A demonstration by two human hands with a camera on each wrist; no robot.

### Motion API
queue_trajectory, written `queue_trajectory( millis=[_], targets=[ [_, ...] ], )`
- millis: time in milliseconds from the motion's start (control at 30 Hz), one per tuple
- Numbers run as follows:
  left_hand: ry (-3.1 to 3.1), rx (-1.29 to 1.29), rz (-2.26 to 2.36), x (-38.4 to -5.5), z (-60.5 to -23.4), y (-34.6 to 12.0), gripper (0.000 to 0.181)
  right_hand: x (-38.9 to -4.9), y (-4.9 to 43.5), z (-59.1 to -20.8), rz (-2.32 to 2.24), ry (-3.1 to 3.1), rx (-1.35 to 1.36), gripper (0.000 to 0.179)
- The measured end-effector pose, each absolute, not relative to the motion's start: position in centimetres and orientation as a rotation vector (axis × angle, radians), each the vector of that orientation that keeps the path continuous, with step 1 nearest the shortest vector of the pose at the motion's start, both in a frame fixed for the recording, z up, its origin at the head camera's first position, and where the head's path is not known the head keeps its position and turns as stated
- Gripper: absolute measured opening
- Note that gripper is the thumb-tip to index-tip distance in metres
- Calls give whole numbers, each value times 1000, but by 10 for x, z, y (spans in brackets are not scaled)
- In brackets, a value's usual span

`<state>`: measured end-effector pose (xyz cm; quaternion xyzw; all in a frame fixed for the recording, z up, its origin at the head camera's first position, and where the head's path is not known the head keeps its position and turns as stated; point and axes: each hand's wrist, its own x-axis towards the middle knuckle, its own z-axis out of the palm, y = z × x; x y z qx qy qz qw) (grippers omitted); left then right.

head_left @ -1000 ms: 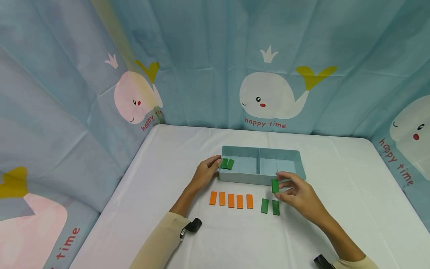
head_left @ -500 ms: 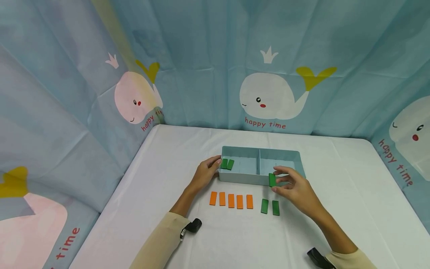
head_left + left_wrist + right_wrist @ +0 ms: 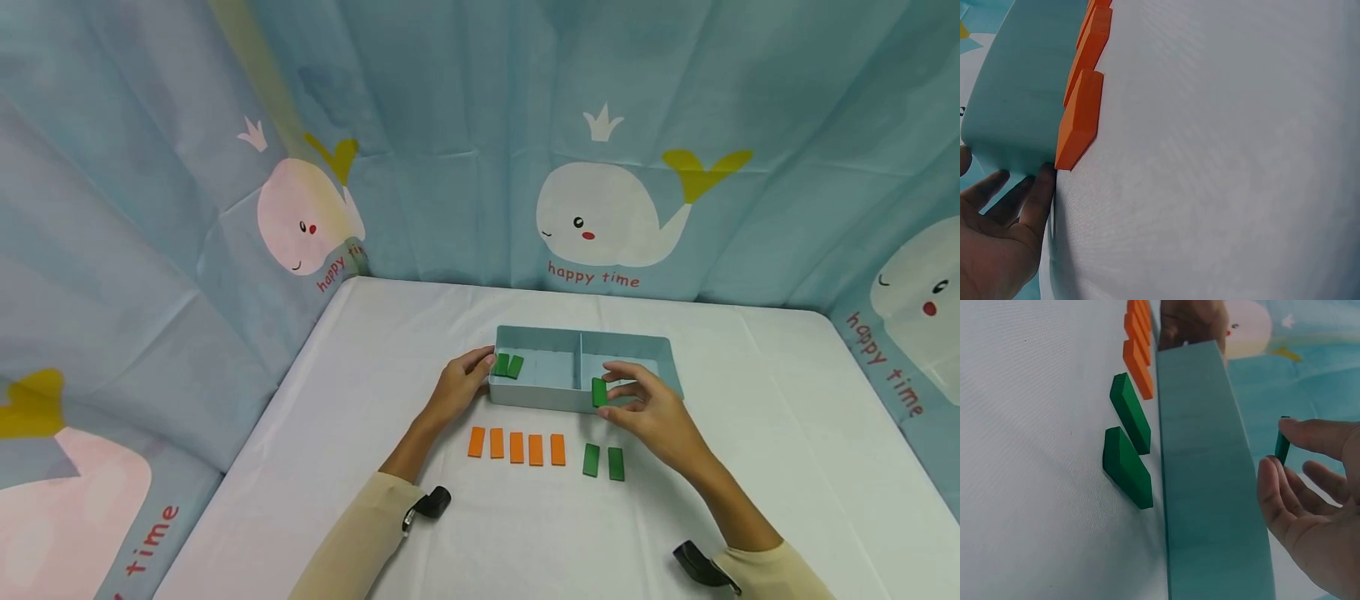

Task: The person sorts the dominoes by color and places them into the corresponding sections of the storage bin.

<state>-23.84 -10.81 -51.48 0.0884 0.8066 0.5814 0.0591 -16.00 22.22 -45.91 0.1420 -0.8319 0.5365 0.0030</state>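
My right hand (image 3: 651, 417) pinches a green block (image 3: 599, 392) between thumb and fingers, over the front wall of the blue-green divided box (image 3: 540, 397). The right wrist view shows this block edge-on in the fingertips (image 3: 1266, 478), above the box's rim. At the box's left end, my left hand (image 3: 457, 387) holds the wall, thumb by the rim and fingertips (image 3: 1044, 169) against the outside. Two green blocks (image 3: 514, 367) lie in the left compartment, close to that thumb. Two more green blocks (image 3: 616, 464) lie on the table in front of the box.
Several orange blocks (image 3: 516, 447) form a row on the white tablecloth (image 3: 510, 533), left of the loose green pair. A divider (image 3: 577, 360) splits the box into two compartments. Behind the table hangs a blue curtain (image 3: 450, 217) printed with whales.
My right hand has carried the pinched green block up and left, from in front of the box to over its front wall. My left hand stays at the box's end.
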Motion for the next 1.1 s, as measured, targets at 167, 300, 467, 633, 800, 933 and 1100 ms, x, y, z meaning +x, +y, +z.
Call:
queue_trajectory(
  millis=[167, 300, 467, 633, 800, 933, 1100],
  targets=[
    [2414, 270, 1788, -238, -515, -108, 59, -164, 220, -459, 1703, -2599, 458, 61],
    [2410, 274, 1801, -238, -516, -108, 58, -167, 218, -460, 1724, -2597, 461, 62],
    [2403, 274, 1811, -238, -516, -108, 59, -172, 215, -462, 1695, -2609, 461, 62],
    [2413, 267, 1795, -238, -517, -108, 58, -175, 211, -462, 1678, -2623, 443, 61],
    [2433, 259, 1782, -238, -515, -108, 58, -180, 208, -461, 1708, -2611, 441, 61],
    [2436, 255, 1783, -239, -515, -108, 58, -184, 204, -459, 1720, -2597, 452, 59],
    [2448, 248, 1765, -239, -516, -108, 57, -189, 200, -460, 1713, -2588, 451, 58]
  ],
)
